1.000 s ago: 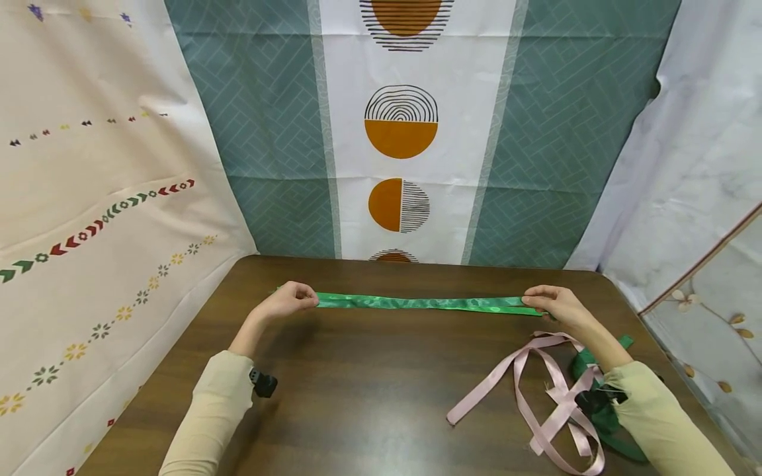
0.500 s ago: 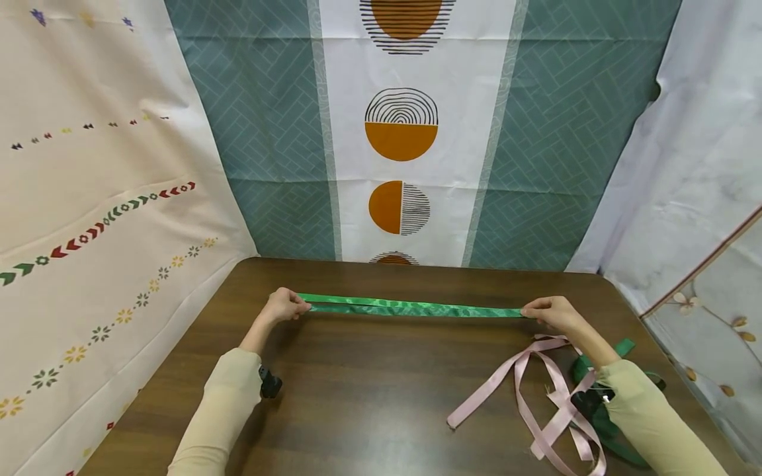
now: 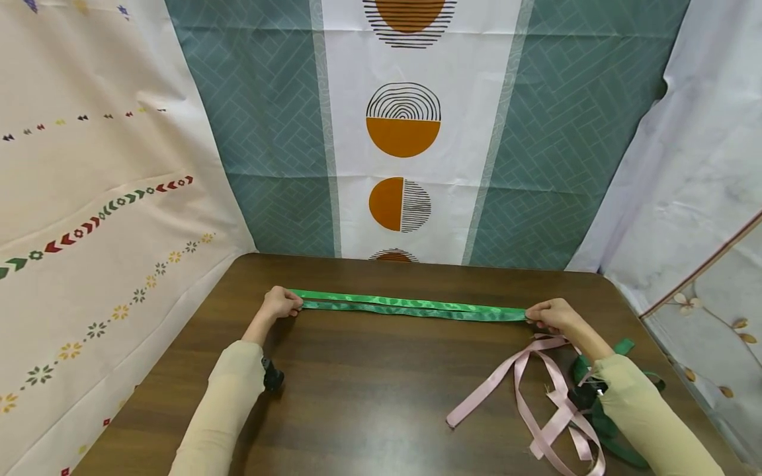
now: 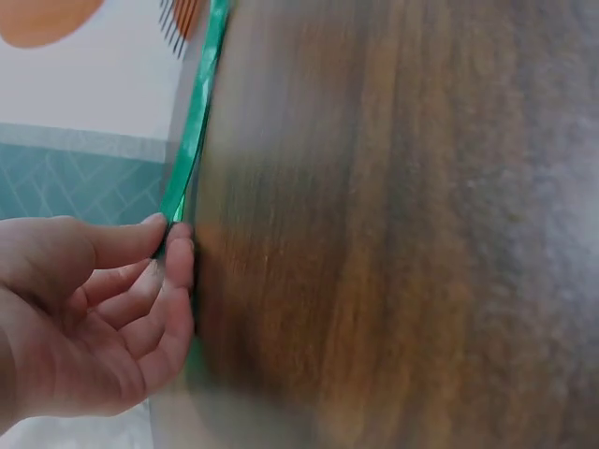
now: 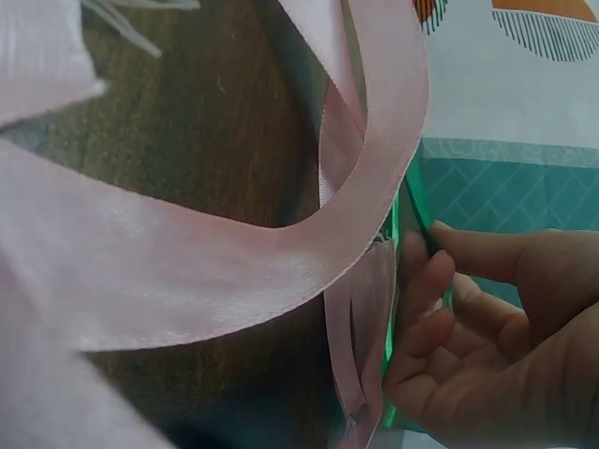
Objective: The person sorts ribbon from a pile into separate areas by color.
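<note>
Green ribbon pinched at both ends, fingers closed on it

Largest around me is the patterned cloth (image 3: 401, 218) hanging behind the counter (image 3: 381, 390), which spreads dark and wood-grained beneath my arms. My pale left sleeve (image 3: 217, 413) and right sleeve (image 3: 663, 420) reach in from the near side. Under and beside the right one lies a loose tangle of pink ribbon (image 3: 483, 391), with a heap of darker green ribbon (image 3: 607, 426) next to it, partly hidden by that sleeve

The green ribbon (image 3: 411, 311) stretches crosswise near the counter's far edge, between my two hands. It shows as two lengths, a brighter one behind and a deeper one in front, with a narrow gap towards the left and the two coming together at the right. I cannot tell whether it touches the counter

My left hand (image 3: 281, 303) holds one end and my right hand (image 3: 553, 314) the other. Smallest of all, the pinches: my left thumb (image 4: 131, 243) meets the fingertips (image 4: 180, 264) with ribbon between, no wide opening there, the remaining fingers bent below. My right thumb (image 5: 482, 251) presses the ribbon likewise against the forefinger (image 5: 430, 278), the others curled beneath
</note>
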Demonstrator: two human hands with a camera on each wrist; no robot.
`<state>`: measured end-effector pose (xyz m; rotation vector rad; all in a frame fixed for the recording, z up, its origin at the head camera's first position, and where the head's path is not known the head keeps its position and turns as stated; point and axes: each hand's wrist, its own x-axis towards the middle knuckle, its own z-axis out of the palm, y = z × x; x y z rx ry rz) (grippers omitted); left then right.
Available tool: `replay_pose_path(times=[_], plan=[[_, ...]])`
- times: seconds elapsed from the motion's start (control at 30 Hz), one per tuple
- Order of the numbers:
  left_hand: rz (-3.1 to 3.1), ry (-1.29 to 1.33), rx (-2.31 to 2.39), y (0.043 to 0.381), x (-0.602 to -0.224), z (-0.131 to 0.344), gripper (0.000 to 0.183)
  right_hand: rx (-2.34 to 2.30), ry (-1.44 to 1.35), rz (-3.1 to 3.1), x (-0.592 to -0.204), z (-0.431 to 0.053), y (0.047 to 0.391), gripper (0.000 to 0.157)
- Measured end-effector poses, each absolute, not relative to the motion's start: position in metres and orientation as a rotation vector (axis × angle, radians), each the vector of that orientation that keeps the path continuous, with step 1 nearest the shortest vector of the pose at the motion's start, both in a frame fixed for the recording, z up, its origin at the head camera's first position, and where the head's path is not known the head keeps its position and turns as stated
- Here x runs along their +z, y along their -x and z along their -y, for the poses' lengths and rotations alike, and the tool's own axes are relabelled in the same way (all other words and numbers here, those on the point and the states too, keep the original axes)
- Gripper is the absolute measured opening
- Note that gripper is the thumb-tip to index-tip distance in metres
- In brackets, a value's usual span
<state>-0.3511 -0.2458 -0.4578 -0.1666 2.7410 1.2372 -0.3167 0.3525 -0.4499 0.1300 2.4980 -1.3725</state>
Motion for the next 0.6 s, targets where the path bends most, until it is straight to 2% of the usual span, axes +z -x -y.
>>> replay_pose_path(times=[0.23, 0.6], plan=[[-2.844, 0.221, 1.12, 0.3503, -0.4582, 0.2474, 0.024, -1.253, -0.158, -2.576, -0.4543, -0.3524, 0.3182, 0.021], [-2.89, 0.373, 0.97, 0.3507, -0.4544, 0.2424, 0.03, -0.901, -0.098, -2.829, -0.4487, -0.3544, 0.3164, 0.025]])
